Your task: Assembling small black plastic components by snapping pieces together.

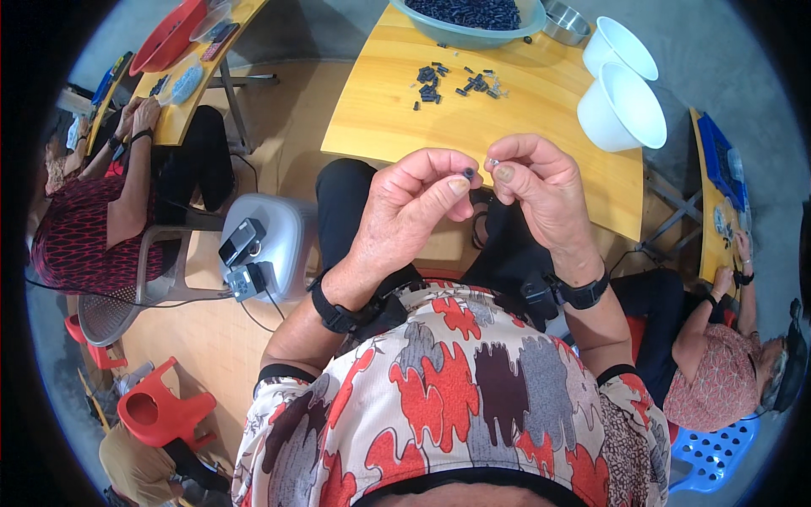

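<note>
My left hand (414, 203) pinches a small black cylindrical piece (468, 173) between thumb and forefinger, with its round end showing. Close beside it, my right hand (545, 194) grips a tiny clear or silvery piece (493, 161) at the fingertips. The two pieces are a short way apart, over the near edge of the yellow wooden table (372, 118). Beyond my hands lie two loose groups of black pieces, one on the left (429, 84) and one on the right (478, 83). Several tiny pale bits (500, 88) are scattered by the right group.
A pale basin (448, 35) full of black pieces (465, 12) stands at the far edge, beside a metal bowl (568, 24). Two white tubs (623, 110) are at the right. A grey stool (279, 253) with devices stands left. Other people work at tables on both sides.
</note>
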The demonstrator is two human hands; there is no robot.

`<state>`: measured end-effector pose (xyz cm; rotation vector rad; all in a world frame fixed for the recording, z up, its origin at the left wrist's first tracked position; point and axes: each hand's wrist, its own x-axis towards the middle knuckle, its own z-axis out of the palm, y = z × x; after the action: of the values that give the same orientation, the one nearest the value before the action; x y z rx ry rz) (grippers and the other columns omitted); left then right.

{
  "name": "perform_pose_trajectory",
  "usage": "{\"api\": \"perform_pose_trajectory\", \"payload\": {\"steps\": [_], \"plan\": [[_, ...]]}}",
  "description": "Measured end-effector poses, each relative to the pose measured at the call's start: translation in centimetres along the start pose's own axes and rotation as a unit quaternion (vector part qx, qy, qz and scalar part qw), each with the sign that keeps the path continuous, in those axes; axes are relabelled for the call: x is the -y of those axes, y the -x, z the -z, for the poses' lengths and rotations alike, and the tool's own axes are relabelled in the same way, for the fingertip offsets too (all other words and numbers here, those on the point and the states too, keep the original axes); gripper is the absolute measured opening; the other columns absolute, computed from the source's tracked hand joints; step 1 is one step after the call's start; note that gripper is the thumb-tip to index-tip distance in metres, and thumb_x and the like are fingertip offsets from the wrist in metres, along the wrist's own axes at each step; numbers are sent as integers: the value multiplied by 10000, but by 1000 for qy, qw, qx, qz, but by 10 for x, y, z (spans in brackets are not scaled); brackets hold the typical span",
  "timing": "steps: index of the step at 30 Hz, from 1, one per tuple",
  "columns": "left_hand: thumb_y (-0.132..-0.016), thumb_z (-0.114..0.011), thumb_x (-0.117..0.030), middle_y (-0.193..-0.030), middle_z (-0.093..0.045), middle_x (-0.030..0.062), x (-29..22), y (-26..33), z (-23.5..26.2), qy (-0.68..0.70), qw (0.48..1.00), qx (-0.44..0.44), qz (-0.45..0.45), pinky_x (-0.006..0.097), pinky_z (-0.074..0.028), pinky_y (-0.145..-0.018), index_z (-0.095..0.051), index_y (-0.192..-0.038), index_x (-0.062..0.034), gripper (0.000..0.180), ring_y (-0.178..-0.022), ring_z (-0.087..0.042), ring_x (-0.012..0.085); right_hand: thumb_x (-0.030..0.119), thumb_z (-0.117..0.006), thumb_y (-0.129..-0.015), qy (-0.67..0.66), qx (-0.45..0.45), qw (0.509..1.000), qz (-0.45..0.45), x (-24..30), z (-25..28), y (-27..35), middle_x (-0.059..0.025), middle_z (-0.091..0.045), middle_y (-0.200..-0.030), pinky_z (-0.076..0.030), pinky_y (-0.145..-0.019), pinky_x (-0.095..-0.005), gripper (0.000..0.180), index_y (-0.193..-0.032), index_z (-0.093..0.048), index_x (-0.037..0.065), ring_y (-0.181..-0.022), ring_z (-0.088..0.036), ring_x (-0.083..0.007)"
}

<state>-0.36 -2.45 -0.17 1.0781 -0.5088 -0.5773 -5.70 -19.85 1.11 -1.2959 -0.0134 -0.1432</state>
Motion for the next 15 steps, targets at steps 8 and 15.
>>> {"api": "perform_pose_trajectory", "payload": {"steps": [8,15], "plan": [[-886,-545,-81,-905,-615,26,-5,5,-2,-4,1000,-4,18,189,-489,-670,-568,-1020,1,159,-737,-568,51,44,-605,-834,20,26,999,12,2,-4,4,-11,-610,-803,-397,-548,-162,124,-952,-615,6,-627,-480,-30],[-872,-557,-52,-879,-624,47,-8,8,0,-30,999,-12,7,196,-475,-648,-572,-1020,16,164,-702,-576,67,39,-615,-822,180,61,980,52,16,-12,3,-24,-627,-819,-466,-642,-205,108,-924,-618,1,-724,-576,-83]]}}
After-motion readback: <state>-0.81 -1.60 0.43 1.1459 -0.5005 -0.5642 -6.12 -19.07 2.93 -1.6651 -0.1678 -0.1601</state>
